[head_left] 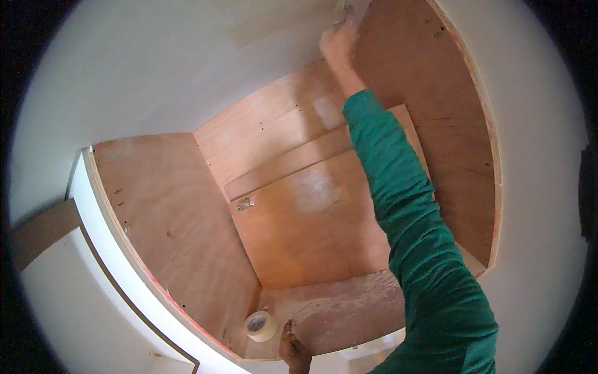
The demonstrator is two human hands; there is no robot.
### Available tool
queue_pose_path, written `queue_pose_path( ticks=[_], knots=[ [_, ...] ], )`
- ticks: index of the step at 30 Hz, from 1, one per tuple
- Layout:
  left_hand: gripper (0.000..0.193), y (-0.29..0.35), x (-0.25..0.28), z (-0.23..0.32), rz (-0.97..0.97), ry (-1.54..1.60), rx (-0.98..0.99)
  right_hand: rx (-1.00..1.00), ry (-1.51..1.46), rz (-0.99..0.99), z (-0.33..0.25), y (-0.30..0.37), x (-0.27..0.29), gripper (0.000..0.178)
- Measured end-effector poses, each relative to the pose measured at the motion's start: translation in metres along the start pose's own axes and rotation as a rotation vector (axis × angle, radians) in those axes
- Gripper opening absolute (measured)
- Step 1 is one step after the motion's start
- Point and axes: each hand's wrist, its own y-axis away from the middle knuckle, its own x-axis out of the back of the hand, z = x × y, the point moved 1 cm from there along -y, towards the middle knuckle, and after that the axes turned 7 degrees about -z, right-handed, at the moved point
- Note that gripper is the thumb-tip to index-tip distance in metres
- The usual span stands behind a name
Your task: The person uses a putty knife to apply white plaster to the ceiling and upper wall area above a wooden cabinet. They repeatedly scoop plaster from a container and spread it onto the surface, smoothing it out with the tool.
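My right arm, in a green sleeve, reaches up across the wooden cabinet [299, 243] to its far top corner. There my right hand [341, 45] is closed round a slim tool [346, 9] with a pale yellowish part. The hand is slightly blurred, and I cannot tell the tool's kind. It is close to the white ceiling surface [187, 62] and the right side panel [423, 68]. Low in the view, my left hand [294, 350] is at the cabinet's front edge, fingers curled; what they grip is unclear. Just left of it lies a roll of cream tape [260, 326].
A loose wooden panel [305, 218] with a metal hinge [245, 204] leans against the cabinet's back, with a narrower board [293, 159] behind it. Pale smears mark the cabinet floor [349, 305]. White walls border the opening; a brown-edged frame [50, 224] is at the left.
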Motion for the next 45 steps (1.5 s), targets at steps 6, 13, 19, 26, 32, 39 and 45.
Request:
queue_pose_path(
  ticks=[6, 13, 19, 26, 32, 39, 45],
  knots=[
    [0.038, -0.003, -0.01, -0.009, 0.038, 0.063, -0.105, 0.046, 0.031, 0.157, 0.047, -0.069, 0.006, 0.049],
    [0.035, 0.004, -0.011, -0.022, -0.056, 0.114, 0.007, 0.036, 0.303, -0.008, 0.01, -0.022, -0.03, 0.05],
    [0.032, 0.011, -0.014, -0.035, -0.02, 0.145, 0.081, 0.1, 0.056, -0.012, -0.114, 0.086, -0.098, 0.06],
    [0.034, -0.009, -0.002, 0.009, -0.022, -0.087, -0.088, 0.075, -0.089, -0.228, -0.138, 0.136, -0.14, 0.059],
    [0.036, -0.002, 0.001, 0.0, 0.037, -0.075, -0.045, -0.25, -0.122, -0.399, -0.095, 0.118, -0.069, 0.052],
    [0.039, 0.001, -0.007, -0.007, 0.047, 0.102, -0.006, -0.115, -0.051, 0.075, 0.078, 0.003, -0.025, 0.048],
    [0.037, 0.005, -0.016, -0.032, 0.071, 0.583, 0.374, 0.028, -0.069, 0.135, 0.134, -0.037, -0.018, 0.053]
  ],
)
